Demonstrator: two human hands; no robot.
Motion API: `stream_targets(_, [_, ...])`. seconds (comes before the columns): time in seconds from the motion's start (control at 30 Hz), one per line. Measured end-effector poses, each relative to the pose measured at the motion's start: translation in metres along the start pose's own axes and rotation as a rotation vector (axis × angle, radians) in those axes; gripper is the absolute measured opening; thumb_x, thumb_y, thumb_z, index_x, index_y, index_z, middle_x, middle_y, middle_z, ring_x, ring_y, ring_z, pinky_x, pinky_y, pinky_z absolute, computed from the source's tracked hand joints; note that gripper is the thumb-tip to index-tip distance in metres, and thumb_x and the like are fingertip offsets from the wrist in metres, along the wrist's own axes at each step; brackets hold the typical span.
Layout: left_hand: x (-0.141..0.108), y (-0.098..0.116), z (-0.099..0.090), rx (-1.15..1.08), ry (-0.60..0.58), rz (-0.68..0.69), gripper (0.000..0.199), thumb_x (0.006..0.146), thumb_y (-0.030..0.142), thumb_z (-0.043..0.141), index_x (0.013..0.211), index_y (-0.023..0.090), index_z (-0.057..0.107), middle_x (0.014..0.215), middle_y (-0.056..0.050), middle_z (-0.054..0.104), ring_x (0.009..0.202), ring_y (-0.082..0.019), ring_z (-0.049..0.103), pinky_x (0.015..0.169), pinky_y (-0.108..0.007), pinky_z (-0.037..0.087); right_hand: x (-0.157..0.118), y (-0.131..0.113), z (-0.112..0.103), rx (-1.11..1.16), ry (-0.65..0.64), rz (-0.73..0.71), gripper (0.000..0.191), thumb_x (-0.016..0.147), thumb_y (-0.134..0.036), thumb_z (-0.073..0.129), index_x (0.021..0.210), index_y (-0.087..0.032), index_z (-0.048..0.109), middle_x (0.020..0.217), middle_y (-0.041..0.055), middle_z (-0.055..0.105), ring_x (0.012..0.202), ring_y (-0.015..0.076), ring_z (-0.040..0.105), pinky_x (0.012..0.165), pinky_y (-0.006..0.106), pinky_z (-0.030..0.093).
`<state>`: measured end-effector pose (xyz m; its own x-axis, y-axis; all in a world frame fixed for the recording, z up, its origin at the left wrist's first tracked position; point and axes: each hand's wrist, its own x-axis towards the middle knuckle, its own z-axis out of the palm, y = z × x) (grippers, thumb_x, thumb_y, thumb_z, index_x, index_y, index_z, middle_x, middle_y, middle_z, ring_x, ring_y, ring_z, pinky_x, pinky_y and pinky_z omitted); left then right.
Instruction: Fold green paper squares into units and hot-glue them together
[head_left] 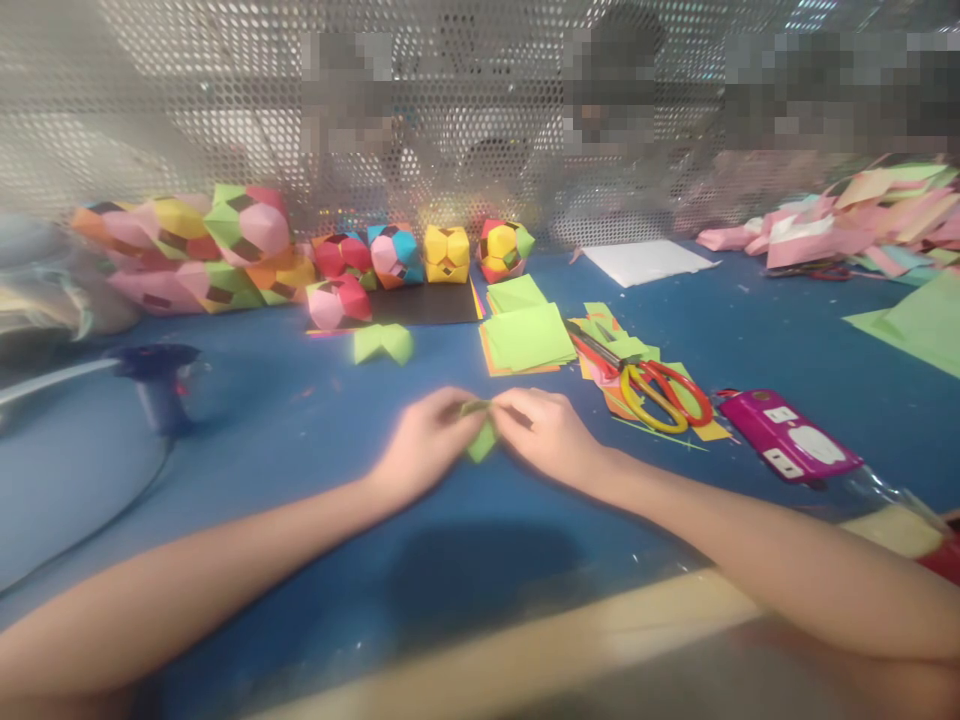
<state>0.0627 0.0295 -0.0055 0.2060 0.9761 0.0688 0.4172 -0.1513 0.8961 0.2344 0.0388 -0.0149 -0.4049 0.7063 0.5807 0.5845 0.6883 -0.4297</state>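
Pinching green paper (482, 443) (folded), left hand (422, 440), right hand (553, 437), blue tabletop (262, 440) beneath.

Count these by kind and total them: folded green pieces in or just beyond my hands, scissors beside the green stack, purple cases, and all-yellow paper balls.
Folded green pieces: 2, one between the left hand and right hand, one on the blue table
Scissors: 1 pair
Purple case: 1
All-yellow paper ball: 1
Total: 5

Can read no words, numbers or brands anywhere. Can see only white patches (814, 447) with small dark marks on a purple case (790, 436) on the desk (750, 335), too blurred to make out as letters or signs.
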Motion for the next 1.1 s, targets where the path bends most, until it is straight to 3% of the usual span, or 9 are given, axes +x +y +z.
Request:
stream_targets(0.2, [-0.0037,0.0033,0.0007,0.138,0.033,0.048,0.013,0.077,0.024,0.053,0.083,0.017,0.063,0.076,0.0,0.064,0.067,-0.012,0.055,0.064,-0.024,0.045,0.0002,-0.0058,-0.003,-0.015,0.035,-0.055,0.018,0.086,-0.019,0.051,0.07,-0.017,0.06,0.065,0.0017,0.066,0.058,0.0122,0.057,0.06,0.024,0.041])
stream_targets(0.4, [-0.0035,0.0019,0.0009,0.14,0.078,0.058,0.013,0.079,0.027,0.053,0.081,0.017,0.062,0.072,0.001,0.064,0.063,-0.012,0.054,0.061,-0.023,0.045,0.0023,-0.0042,-0.0043,0.062,0.019,0.018,0.018,0.087,-0.02,0.05,0.074,-0.017,0.06,0.067,0.002,0.067,0.059,0.0115,0.059,0.058,0.022,0.042])
stream_targets(0.73, [-0.0054,0.0038,0.0004,0.23,0.033,0.091,0.01,0.073,0.016,0.05,0.079,0.017,0.059,0.073,0.002,0.061,0.066,-0.011,0.053,0.066,-0.024,0.046,-0.0002,-0.0052,-0.0045,-0.057,0.049,-0.187,0.022,0.089,-0.018,0.048,0.071,-0.017,0.061,0.066,0.0016,0.068,0.058,0.0121,0.057,0.061,0.024,0.042])
stream_targets(1.1, [-0.0046,0.0023,-0.001,0.209,0.02,0.085,0.013,0.073,0.016,0.049,0.081,0.018,0.059,0.076,0.001,0.061,0.069,-0.013,0.054,0.068,-0.025,0.045,-0.0004,-0.006,-0.0039,-0.014,0.031,-0.13,0.023,0.09,-0.019,0.047,0.074,-0.017,0.062,0.069,0.0022,0.068,0.061,0.0122,0.059,0.062,0.024,0.045])
